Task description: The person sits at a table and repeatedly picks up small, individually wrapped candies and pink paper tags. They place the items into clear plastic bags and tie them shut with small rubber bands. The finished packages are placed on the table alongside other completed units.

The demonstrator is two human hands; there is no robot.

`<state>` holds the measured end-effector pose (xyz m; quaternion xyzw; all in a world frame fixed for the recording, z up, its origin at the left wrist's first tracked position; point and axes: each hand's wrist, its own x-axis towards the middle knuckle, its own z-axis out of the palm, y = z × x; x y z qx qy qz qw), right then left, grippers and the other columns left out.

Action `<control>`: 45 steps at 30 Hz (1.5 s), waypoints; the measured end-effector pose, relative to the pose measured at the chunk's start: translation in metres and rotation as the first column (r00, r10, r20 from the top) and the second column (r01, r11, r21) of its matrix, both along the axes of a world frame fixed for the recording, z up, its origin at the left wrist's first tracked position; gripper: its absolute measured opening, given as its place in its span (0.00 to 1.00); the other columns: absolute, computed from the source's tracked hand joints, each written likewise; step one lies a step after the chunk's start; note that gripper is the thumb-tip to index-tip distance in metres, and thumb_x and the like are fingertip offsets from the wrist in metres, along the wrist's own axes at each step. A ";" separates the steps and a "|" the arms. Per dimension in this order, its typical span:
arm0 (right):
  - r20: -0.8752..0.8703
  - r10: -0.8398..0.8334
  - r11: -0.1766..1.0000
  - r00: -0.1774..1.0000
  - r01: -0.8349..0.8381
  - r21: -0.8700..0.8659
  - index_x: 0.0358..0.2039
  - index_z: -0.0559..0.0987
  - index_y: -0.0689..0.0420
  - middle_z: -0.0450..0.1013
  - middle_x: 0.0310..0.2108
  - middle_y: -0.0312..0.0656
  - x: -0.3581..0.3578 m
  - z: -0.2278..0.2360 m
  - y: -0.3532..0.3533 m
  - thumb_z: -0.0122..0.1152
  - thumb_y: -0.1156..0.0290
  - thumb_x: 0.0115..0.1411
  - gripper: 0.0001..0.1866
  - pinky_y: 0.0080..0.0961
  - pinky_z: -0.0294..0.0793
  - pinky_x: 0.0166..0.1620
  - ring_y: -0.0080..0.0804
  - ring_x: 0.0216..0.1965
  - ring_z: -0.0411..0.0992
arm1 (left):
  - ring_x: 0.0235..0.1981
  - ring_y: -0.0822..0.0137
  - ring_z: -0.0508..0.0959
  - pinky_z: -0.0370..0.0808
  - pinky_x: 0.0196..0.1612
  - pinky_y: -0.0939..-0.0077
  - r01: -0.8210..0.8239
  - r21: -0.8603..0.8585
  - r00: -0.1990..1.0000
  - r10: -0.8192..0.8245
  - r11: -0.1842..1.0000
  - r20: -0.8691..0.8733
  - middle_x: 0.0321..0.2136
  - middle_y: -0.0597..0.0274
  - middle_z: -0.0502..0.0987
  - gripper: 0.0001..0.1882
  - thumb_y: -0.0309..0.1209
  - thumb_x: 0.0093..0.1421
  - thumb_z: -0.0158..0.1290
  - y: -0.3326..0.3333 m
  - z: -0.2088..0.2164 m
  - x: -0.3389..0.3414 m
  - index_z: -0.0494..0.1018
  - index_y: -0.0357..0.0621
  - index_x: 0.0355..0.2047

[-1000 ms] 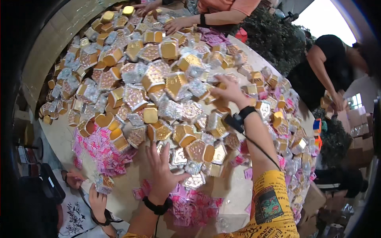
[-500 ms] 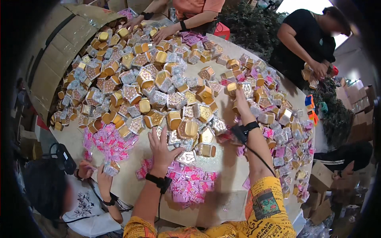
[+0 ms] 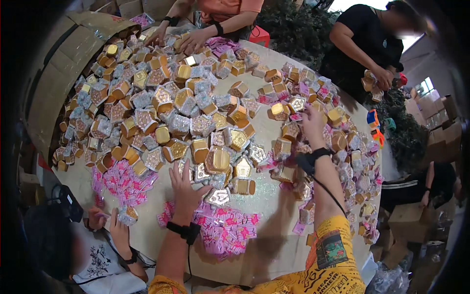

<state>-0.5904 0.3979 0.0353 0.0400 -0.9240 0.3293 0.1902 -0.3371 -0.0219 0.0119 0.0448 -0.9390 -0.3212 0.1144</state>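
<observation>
My left hand (image 3: 185,192) rests at the near edge of the big pile, fingers spread and holding nothing. Its thumb points toward a silver-wrapped house-shaped piece (image 3: 218,197), and a larger gold piece (image 3: 218,159) lies just beyond. Pink printed packets (image 3: 226,231) are heaped close to that wrist. Further right, my right hand (image 3: 313,125) reaches over a second pile, its visible fingers stretched out among the pieces. A house-shaped piece with a white border (image 3: 297,103) and a gold-ended one (image 3: 279,110) are near its fingertips. The undersides of those fingers are hidden.
A large pile of gold and bubble-wrapped pieces (image 3: 142,100) spills from a cardboard box (image 3: 49,81). A co-worker's hands (image 3: 195,41) touch its far side; another's (image 3: 119,230) hold a wrapped piece at left. More pink packets (image 3: 125,183) lie there. A person in black (image 3: 362,44) stands beyond.
My right hand has shifted right over the right-hand pile, and its forearm now uncovers several pieces to its left. My left hand stays beside the same pieces. The whole view has shifted slightly.
</observation>
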 end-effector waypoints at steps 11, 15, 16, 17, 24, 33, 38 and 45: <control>0.150 0.161 0.869 0.975 -0.068 -0.490 0.49 0.72 0.62 0.74 0.32 0.40 -0.031 0.003 -0.035 0.64 0.67 0.52 0.24 0.28 0.72 0.39 0.31 0.33 0.72 | 0.60 0.32 0.50 0.52 0.61 0.42 0.048 -0.049 0.993 -0.053 0.998 -0.101 0.61 0.40 0.51 0.53 0.50 0.39 0.67 -0.013 -0.017 0.007 0.54 0.45 0.62; 0.283 0.363 0.535 0.888 0.050 -0.843 0.42 0.74 0.57 0.69 0.26 0.29 -0.011 0.060 -0.016 0.60 0.68 0.58 0.12 0.21 0.75 0.31 0.14 0.23 0.66 | 0.61 0.34 0.50 0.50 0.62 0.43 0.010 -0.013 0.999 -0.010 1.000 0.038 0.61 0.40 0.51 0.53 0.50 0.39 0.67 -0.013 -0.006 0.006 0.53 0.45 0.62; 0.262 0.393 0.477 0.881 0.048 -0.878 0.41 0.74 0.56 0.68 0.25 0.28 -0.003 0.071 -0.024 0.60 0.68 0.59 0.11 0.21 0.75 0.30 0.13 0.22 0.65 | 0.61 0.34 0.50 0.50 0.62 0.43 0.005 -0.012 0.999 -0.005 1.000 0.039 0.61 0.40 0.51 0.53 0.49 0.39 0.67 -0.014 -0.006 0.007 0.53 0.45 0.63; 0.275 0.334 0.485 0.901 0.086 -0.870 0.39 0.74 0.55 0.69 0.24 0.28 0.003 0.084 -0.030 0.59 0.68 0.59 0.09 0.23 0.76 0.30 0.14 0.23 0.67 | 0.61 0.34 0.50 0.50 0.62 0.44 -0.001 -0.011 0.999 0.001 1.000 0.040 0.62 0.40 0.51 0.53 0.49 0.39 0.67 -0.016 -0.007 0.008 0.53 0.46 0.63; -0.052 -0.204 0.950 0.978 0.184 -0.251 0.44 0.75 0.59 0.71 0.38 0.44 0.011 0.114 0.058 0.64 0.62 0.53 0.21 0.29 0.73 0.38 0.35 0.38 0.72 | 0.62 0.37 0.51 0.49 0.63 0.46 0.053 0.004 0.998 -0.053 0.999 0.033 0.62 0.41 0.52 0.54 0.44 0.39 0.69 -0.019 -0.001 0.005 0.52 0.44 0.63; 0.476 0.280 0.483 0.834 -0.550 0.681 0.49 0.76 0.40 0.55 0.62 0.50 0.064 0.049 -0.084 0.66 0.41 0.36 0.36 0.57 0.45 0.63 0.57 0.64 0.49 | 0.62 0.37 0.51 0.51 0.63 0.47 0.046 0.026 0.997 -0.047 0.999 0.058 0.61 0.43 0.51 0.51 0.40 0.39 0.69 -0.016 0.008 0.002 0.55 0.47 0.61; 0.469 0.240 0.475 0.850 -0.524 0.707 0.43 0.80 0.41 0.55 0.63 0.49 0.064 0.049 -0.043 0.61 0.46 0.40 0.28 0.59 0.47 0.62 0.53 0.64 0.49 | 0.61 0.37 0.52 0.52 0.63 0.47 0.016 0.002 0.995 -0.017 1.000 0.095 0.62 0.44 0.51 0.50 0.40 0.38 0.69 -0.015 0.006 0.004 0.56 0.45 0.60; 0.492 0.147 0.337 0.858 -0.511 0.791 0.28 0.81 0.47 0.66 0.51 0.48 0.075 0.073 -0.017 0.64 0.49 0.40 0.18 0.47 0.64 0.51 0.50 0.55 0.62 | 0.61 0.36 0.52 0.53 0.62 0.46 0.023 0.064 0.997 -0.028 0.998 0.072 0.62 0.43 0.52 0.49 0.43 0.38 0.68 -0.019 0.000 0.004 0.58 0.43 0.60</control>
